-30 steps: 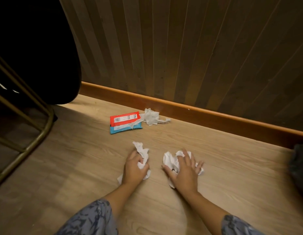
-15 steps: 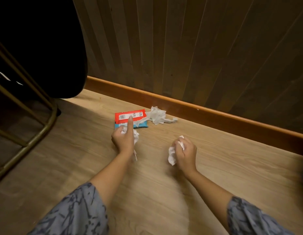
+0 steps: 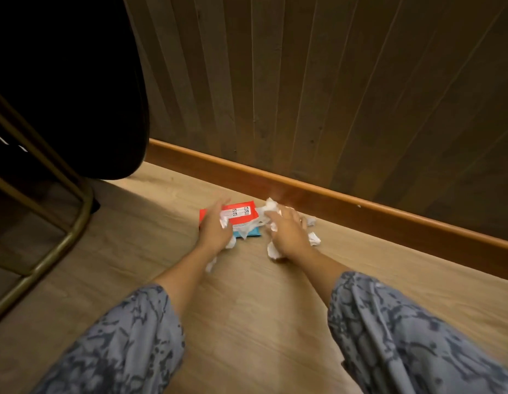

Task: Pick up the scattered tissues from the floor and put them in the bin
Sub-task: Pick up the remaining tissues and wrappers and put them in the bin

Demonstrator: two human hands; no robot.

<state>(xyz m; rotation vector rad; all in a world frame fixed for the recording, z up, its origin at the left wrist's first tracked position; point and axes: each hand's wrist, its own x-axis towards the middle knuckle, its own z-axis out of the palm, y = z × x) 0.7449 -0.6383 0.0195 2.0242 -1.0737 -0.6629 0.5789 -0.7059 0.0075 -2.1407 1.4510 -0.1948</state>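
My left hand [image 3: 216,231] holds a crumpled white tissue [image 3: 229,242] against its palm, and its fingers lie over the left end of a red and blue tissue packet [image 3: 241,220] on the wooden floor. My right hand [image 3: 287,233] keeps another crumpled tissue [image 3: 273,251] under the palm and reaches over a third white tissue [image 3: 271,207] lying by the skirting board, fingers spread on it. Bits of tissue [image 3: 314,238] stick out to the right of that hand. No bin is in view.
A ribbed dark wall with an orange-brown skirting board [image 3: 360,206] runs behind the tissues. At the left stands a brass-coloured metal frame [image 3: 62,243] with a large black object [image 3: 76,95] above it. Wooden floor [image 3: 247,322] lies between my arms.
Both hands, each with a tissue in it, have moved forward towards the wall. The left hand now lies on the packet, and the right hand has reached the tissue beside it.
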